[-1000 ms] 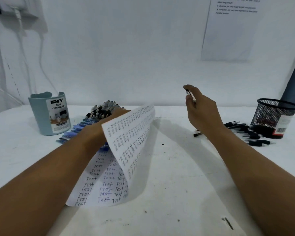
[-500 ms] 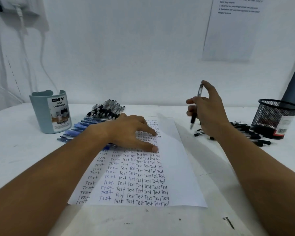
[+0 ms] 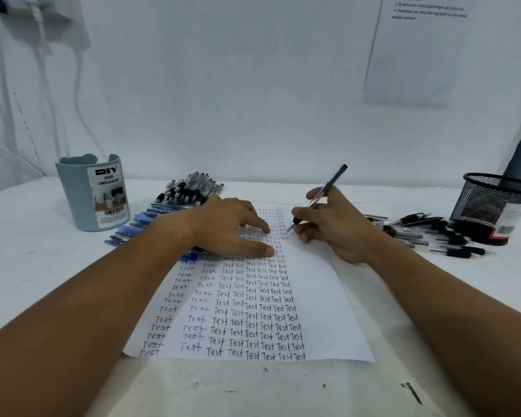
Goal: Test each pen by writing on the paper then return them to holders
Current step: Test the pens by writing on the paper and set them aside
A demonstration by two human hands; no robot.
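Observation:
A white paper covered with columns of the word "Test" lies flat on the table. My left hand presses on its upper part with fingers spread. My right hand grips a black pen in writing position, its tip at the paper's upper right blank strip. A pale blue desk organizer stands at the left. Blue pens and black pens lie in rows beside it. A black mesh holder stands at the right, with more black pens loose in front of it.
The white table runs to a white wall. A printed sheet hangs on the wall at upper right. Cables hang at upper left. A dark mark or small object lies near the front right.
The paper, lifted and curled a second ago, now lies flat under my left hand. My right hand turned the pen and lowered its tip to the paper.

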